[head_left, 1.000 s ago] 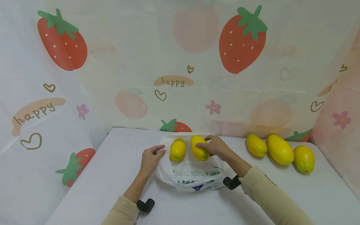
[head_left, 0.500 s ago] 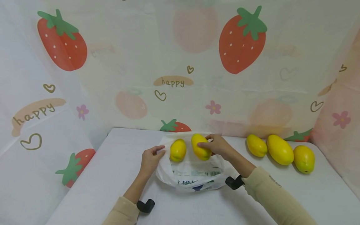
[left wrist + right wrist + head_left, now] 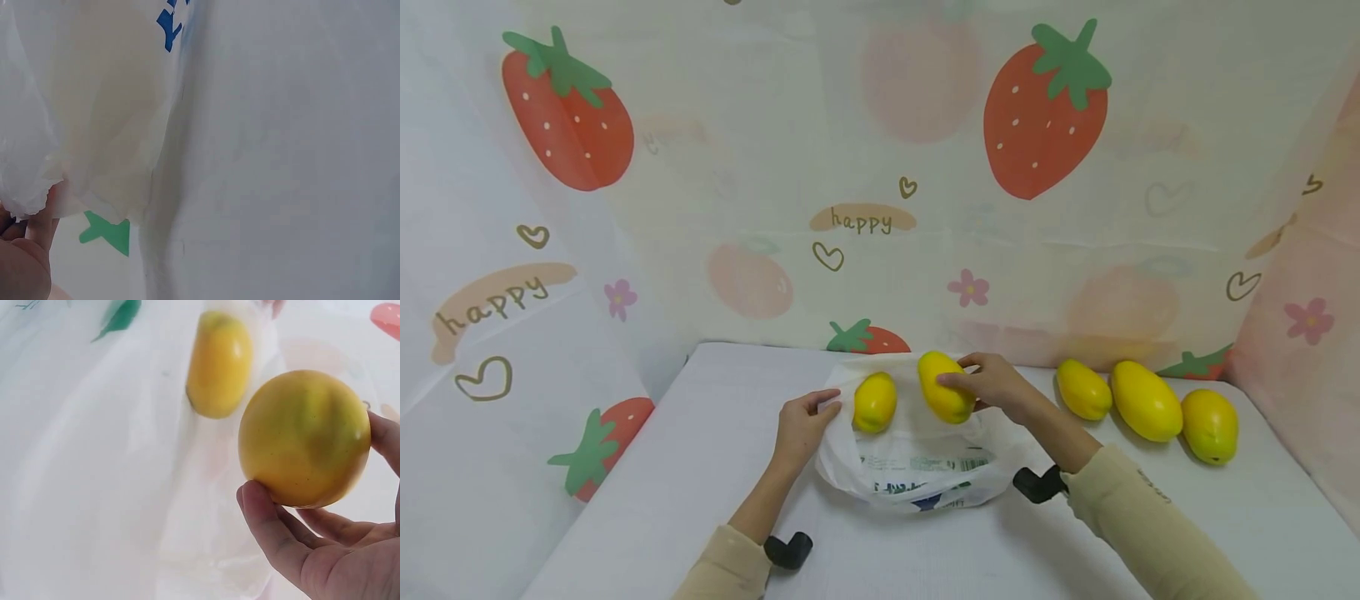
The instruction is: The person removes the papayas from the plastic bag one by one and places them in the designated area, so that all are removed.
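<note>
A white plastic bag with printed lettering lies with its mouth spread wide on the table. At its left edge, my left hand pinches the rim between thumb and fingers; the left wrist view shows the thin bag film by the fingertips. My right hand grips a yellow mango over the bag's right part. In the right wrist view, thumb and fingers curl round that mango. Another yellow mango lies inside the bag at the left.
Three more mangoes sit in a row at the table's back right, beyond my right forearm. The white table ends at a fabric backdrop printed with strawberries. Black wrist mounts stick out from both sleeves.
My right hand has moved a little up and to the right with the mango, lifting it away from the one in the bag. The left hand has stayed on the rim.
</note>
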A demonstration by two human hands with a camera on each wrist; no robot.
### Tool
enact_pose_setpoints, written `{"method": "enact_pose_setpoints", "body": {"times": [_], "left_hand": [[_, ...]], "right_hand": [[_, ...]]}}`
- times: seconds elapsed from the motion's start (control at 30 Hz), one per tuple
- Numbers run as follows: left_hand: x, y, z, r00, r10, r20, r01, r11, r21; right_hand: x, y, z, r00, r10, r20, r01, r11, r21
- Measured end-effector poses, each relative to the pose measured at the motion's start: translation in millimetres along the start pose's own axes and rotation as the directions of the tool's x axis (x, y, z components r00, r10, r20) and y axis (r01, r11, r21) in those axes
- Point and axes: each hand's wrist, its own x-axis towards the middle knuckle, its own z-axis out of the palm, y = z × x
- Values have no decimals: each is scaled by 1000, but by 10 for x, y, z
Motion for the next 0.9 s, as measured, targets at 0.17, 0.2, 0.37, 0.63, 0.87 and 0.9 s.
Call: {"method": "enact_pose_setpoints", "body": {"times": [0.17,0.2,0.37,0.63,0.87,0.9], "left_hand": [[-7,1,-8,1000,-10,3,10,1000,-8],[-8,2,-9,1000,-11,5,11,1000,-10],[-5,8,-8,1000,-7,2,7,1000,-7],[-9,19,-14,1000,-2,5,2,1000,-13],[-7,1,-2,1000,-13,9,14,1000,-7],[-6,-1,0,1000,-14,11,14,1000,-9]], "right_hand": [[-11,20,-61,1000,-11,13,11,1000,13],[-16,22,-73,1000,-16,15,15,1000,16],[-38,31,-134,999,-38,18,38,999,21],[-78,50,-234,998,-55,19,54,998,35],[-130,64,-286,997,-65,33,63,996,63],[-134,69,-293,997,-66,32,64,996,66]]}}
